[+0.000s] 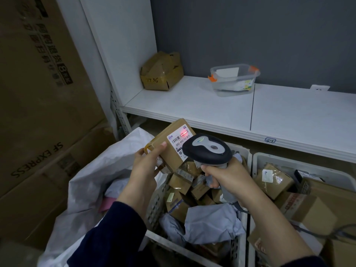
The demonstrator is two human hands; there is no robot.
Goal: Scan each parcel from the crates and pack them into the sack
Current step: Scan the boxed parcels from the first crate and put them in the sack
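Parcel [173, 151]: small brown box, label up, long axis running from the left hand up and away to the right; red scan light on its barcode.
Left hand [145, 170]: gripped the parcel's near end, thumb on top.
Right hand [225, 174]: wrapped round the scanner [207, 149] handle, head just right of the label.
Below: white sack [86, 180] under the left hand, crate [156, 207] of parcels under the right.
Beyond: shelf [192, 105].

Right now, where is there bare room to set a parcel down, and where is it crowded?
Bare: the white shelf between the crumpled brown cardboard box and the clear plastic tub, and its panel right of the tub. Crowded: the white plastic crates, left and right, heaped with parcels.
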